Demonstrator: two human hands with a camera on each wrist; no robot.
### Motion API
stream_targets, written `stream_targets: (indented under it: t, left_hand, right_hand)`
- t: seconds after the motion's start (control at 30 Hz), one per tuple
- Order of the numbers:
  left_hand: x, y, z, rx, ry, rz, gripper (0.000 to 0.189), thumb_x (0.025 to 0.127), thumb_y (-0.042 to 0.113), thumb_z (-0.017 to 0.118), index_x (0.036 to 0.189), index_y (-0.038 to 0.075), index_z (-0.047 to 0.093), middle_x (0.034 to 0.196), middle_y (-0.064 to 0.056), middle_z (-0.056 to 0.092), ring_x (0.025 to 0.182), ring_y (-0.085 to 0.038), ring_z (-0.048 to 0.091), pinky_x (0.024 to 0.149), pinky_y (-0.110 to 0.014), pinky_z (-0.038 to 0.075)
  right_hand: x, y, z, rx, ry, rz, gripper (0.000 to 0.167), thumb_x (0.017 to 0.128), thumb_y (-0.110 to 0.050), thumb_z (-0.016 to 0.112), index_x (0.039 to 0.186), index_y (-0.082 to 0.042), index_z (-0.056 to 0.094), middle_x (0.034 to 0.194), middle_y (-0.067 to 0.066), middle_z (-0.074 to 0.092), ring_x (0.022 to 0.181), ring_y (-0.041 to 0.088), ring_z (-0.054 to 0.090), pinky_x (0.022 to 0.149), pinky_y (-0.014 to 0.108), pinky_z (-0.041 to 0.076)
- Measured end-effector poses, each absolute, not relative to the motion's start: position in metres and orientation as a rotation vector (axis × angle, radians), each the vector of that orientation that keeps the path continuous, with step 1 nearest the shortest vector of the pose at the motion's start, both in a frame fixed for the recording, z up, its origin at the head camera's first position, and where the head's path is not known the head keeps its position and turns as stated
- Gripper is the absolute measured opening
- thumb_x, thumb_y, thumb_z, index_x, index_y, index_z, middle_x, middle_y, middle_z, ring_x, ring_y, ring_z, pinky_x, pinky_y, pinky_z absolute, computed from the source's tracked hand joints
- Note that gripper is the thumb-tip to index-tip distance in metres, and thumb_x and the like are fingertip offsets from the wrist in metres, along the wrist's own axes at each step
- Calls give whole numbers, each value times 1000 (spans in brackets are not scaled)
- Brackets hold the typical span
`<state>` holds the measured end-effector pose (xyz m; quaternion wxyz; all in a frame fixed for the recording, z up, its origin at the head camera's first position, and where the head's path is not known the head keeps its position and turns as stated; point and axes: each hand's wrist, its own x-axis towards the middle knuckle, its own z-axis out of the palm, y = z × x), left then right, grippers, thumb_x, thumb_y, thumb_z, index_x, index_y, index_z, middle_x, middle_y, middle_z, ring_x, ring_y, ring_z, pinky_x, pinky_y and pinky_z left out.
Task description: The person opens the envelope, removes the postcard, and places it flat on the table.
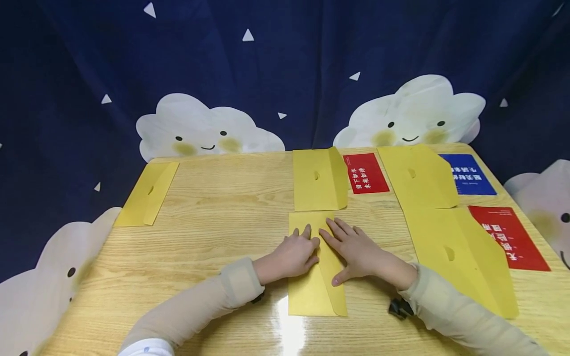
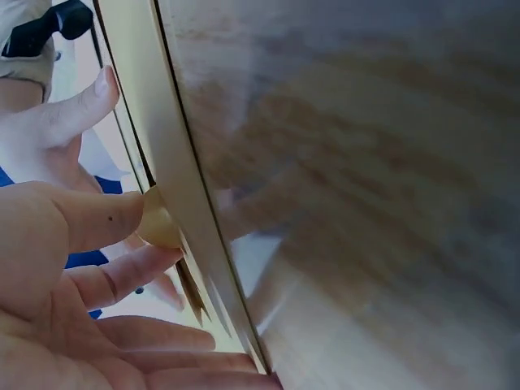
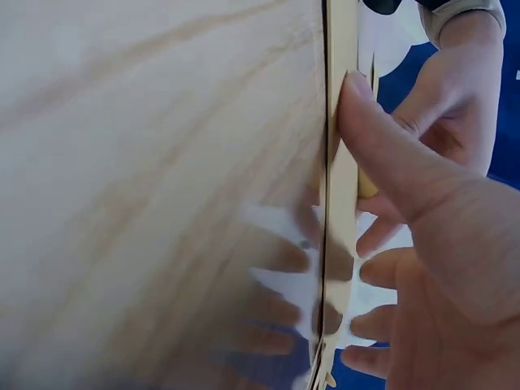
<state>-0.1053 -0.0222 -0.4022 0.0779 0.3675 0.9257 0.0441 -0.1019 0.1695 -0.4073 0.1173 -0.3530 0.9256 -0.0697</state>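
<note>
A yellow envelope [image 1: 305,299] lies on the wooden table in front of me, its flap [image 1: 337,299] folded over along the right side. My left hand [image 1: 289,256] is over the middle of it. In the left wrist view, the left thumb and index finger pinch a small rounded yellow tab [image 2: 160,221] that stands up from the envelope. My right hand [image 1: 361,253] rests on the flap with fingers spread. Its thumb [image 3: 366,106] touches the paper near the edge in the right wrist view. The slot around the tab is hidden by the left hand.
Another closed yellow envelope [image 1: 147,195] lies at the far left. Behind and to the right are a yellow envelope [image 1: 311,193], a second envelope [image 1: 420,185] and a third envelope [image 1: 463,267]. Beside them lie a red card [image 1: 376,180], a blue card [image 1: 474,180] and another red card [image 1: 518,242].
</note>
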Motion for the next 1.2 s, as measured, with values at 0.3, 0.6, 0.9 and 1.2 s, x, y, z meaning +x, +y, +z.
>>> stream_targets:
  t: [0.3, 0.6, 0.9, 1.2]
  left_hand:
    - [-105, -22, -403, 1073, 2761, 122, 29, 89, 31, 59, 104, 7, 59, 132, -27, 41, 107, -48, 49, 71, -53, 49]
    - [-106, -23, -402, 1106, 2744, 119, 24, 88, 31, 59, 99, 10, 60, 114, -18, 55, 99, -40, 55, 65, -49, 51]
    - [-104, -21, -400, 1125, 2707, 100, 23, 89, 31, 58, 99, 11, 59, 110, -17, 56, 105, -44, 52, 67, -50, 51]
    - [-106, -22, -404, 1103, 2721, 82, 27, 89, 32, 59, 105, 11, 60, 111, -19, 57, 108, -47, 49, 68, -53, 49]
  right_hand:
    - [-115, 170, -399, -1101, 2649, -143, 108, 55, -60, 75, 141, -8, 34, 148, 21, 12, 135, 40, 7, 97, 64, 19]
    - [-121, 183, -395, -1143, 2595, -305, 94, 64, -57, 72, 139, -10, 39, 146, 20, 22, 132, 42, 16, 95, 63, 24]
    - [-123, 196, -390, -1180, 2591, -475, 80, 70, -52, 70, 133, -9, 46, 142, 22, 31, 129, 43, 25, 95, 58, 30]
    - [-120, 197, -388, -1151, 2698, -528, 58, 84, -46, 60, 123, -3, 55, 140, 16, 37, 129, 36, 30, 97, 53, 32]
